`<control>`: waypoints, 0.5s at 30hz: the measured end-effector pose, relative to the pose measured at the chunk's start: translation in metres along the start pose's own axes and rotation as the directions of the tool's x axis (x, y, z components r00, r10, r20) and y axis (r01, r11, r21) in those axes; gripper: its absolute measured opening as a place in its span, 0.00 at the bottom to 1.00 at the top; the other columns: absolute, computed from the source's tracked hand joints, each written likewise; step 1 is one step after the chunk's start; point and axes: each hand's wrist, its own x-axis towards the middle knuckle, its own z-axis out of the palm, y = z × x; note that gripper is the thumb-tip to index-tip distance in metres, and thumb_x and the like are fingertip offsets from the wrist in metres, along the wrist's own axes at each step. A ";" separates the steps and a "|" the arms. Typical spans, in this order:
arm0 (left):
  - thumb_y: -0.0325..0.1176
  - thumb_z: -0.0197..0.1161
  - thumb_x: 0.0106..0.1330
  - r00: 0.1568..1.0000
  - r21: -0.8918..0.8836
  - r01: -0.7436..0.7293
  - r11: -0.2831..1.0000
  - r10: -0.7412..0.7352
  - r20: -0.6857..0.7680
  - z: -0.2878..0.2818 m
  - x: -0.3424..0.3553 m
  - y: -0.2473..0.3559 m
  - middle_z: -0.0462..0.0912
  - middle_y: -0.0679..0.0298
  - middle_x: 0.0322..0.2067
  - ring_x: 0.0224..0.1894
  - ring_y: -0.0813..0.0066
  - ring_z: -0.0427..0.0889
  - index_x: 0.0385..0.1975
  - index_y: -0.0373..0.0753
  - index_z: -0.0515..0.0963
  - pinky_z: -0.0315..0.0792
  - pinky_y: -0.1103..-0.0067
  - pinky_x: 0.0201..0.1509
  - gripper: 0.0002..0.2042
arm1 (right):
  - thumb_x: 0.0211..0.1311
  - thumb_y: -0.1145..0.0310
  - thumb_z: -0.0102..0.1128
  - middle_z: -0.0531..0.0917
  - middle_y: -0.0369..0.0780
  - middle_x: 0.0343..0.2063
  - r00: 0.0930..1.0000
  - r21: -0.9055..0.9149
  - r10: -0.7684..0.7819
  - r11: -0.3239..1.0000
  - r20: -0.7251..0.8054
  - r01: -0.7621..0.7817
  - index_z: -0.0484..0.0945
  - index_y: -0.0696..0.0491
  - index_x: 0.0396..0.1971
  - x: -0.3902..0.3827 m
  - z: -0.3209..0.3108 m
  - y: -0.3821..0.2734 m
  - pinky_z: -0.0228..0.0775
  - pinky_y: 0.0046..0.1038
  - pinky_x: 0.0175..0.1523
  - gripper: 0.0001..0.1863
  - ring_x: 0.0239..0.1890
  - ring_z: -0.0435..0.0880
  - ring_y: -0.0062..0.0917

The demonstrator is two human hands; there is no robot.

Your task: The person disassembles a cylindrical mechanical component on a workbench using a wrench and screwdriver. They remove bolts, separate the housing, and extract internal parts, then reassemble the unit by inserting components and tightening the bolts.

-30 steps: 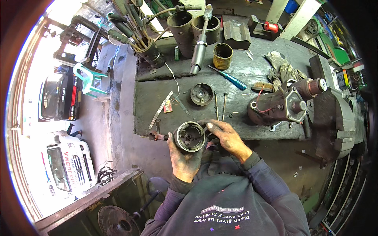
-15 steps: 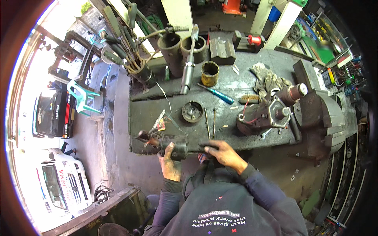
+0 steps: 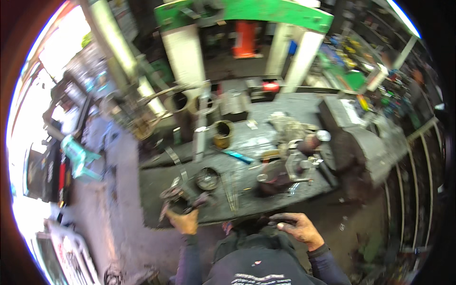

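Observation:
At the near left edge of the workbench, my left hand [image 3: 185,222] is closed on a dark cylindrical metal part [image 3: 178,205], smeared by motion. My right hand [image 3: 300,229] is apart from it, past the bench's near edge, its fingers curled together. Something dark shows at those fingertips, too blurred to name. A round metal cap [image 3: 207,179] lies beyond the left hand, with two thin rods [image 3: 231,192] to its right. A dark motor body [image 3: 275,179] with a pale metal end housing rests on the bench farther right.
A blue-handled tool [image 3: 239,156] lies near a yellowish can [image 3: 222,135]. Behind stand metal cylinders [image 3: 179,107] and a bundle of tools [image 3: 137,123]. A dirty rag [image 3: 289,126] sits beyond the motor. A large metal casing [image 3: 370,147] stands at the bench's right end.
The view has tilted up and turned, and is now blurred. My right hand has moved right, away from the cylindrical part. My left hand still holds that part near the bench edge.

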 end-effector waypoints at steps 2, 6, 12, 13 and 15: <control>0.34 0.88 0.41 0.999 -0.040 0.019 0.999 -0.017 0.044 0.005 -0.004 -0.007 0.74 0.46 0.62 0.64 0.49 0.76 0.68 0.32 0.60 0.68 0.59 0.72 0.53 | 0.73 0.75 0.67 0.90 0.45 0.52 0.999 -0.029 -0.035 0.999 -0.022 0.034 0.83 0.63 0.60 -0.014 -0.020 -0.012 0.78 0.27 0.63 0.19 0.55 0.87 0.25; 0.31 0.87 0.41 0.999 0.040 0.035 0.999 -0.036 0.027 0.005 -0.007 -0.018 0.68 0.42 0.69 0.72 0.44 0.70 0.75 0.30 0.50 0.64 0.60 0.78 0.61 | 0.70 0.77 0.67 0.91 0.44 0.50 0.980 0.003 -0.182 0.983 -0.085 0.183 0.85 0.62 0.57 -0.031 -0.068 -0.040 0.78 0.28 0.63 0.17 0.53 0.88 0.26; 0.31 0.81 0.49 0.998 0.222 -0.039 0.974 0.049 -0.041 -0.048 -0.022 -0.002 0.68 0.41 0.69 0.72 0.43 0.69 0.75 0.31 0.57 0.61 0.58 0.79 0.52 | 0.64 0.76 0.74 0.88 0.42 0.51 0.828 -0.155 -0.474 0.881 -0.300 0.448 0.85 0.61 0.55 0.007 -0.136 -0.063 0.76 0.28 0.62 0.19 0.55 0.85 0.24; 0.31 0.80 0.51 0.991 0.231 0.059 0.971 -0.029 -0.131 -0.055 -0.025 0.014 0.69 0.42 0.69 0.72 0.43 0.70 0.75 0.31 0.60 0.62 0.58 0.79 0.49 | 0.63 0.76 0.75 0.87 0.43 0.53 0.768 -0.258 -0.578 0.814 -0.275 0.520 0.85 0.60 0.57 0.017 -0.145 -0.065 0.75 0.28 0.63 0.21 0.57 0.84 0.25; 0.31 0.79 0.52 0.965 0.241 -0.039 0.970 0.099 -0.242 -0.058 -0.031 0.063 0.72 0.44 0.67 0.71 0.45 0.71 0.73 0.32 0.64 0.64 0.58 0.77 0.45 | 0.58 0.67 0.80 0.83 0.47 0.61 0.700 -0.461 -0.688 0.694 -0.194 0.554 0.80 0.58 0.63 0.042 -0.161 -0.069 0.68 0.36 0.73 0.33 0.66 0.80 0.36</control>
